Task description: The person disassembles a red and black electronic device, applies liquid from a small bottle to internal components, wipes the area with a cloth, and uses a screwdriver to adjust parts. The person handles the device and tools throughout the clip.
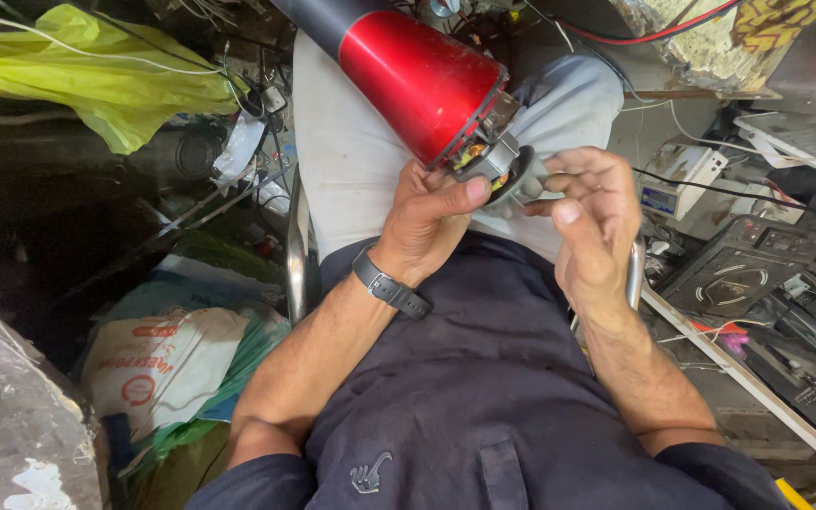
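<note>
A red cylindrical appliance body point(419, 77) with a dark upper section lies across my lap, its open end facing me. At that end a grey and black round part point(502, 162) shows copper windings inside. My left hand point(427, 215) grips this end piece, thumb pressed on its rim. On that wrist sits a black watch band point(387, 286). My right hand point(592, 219) touches the same piece from the right, fingers curled around its edge.
I sit on a metal-framed chair point(297, 247). A yellow-green plastic sheet point(96, 76) and printed sacks point(167, 364) lie at left. Dismantled black electronics point(757, 274), a white box point(677, 179) and loose wires crowd the right side.
</note>
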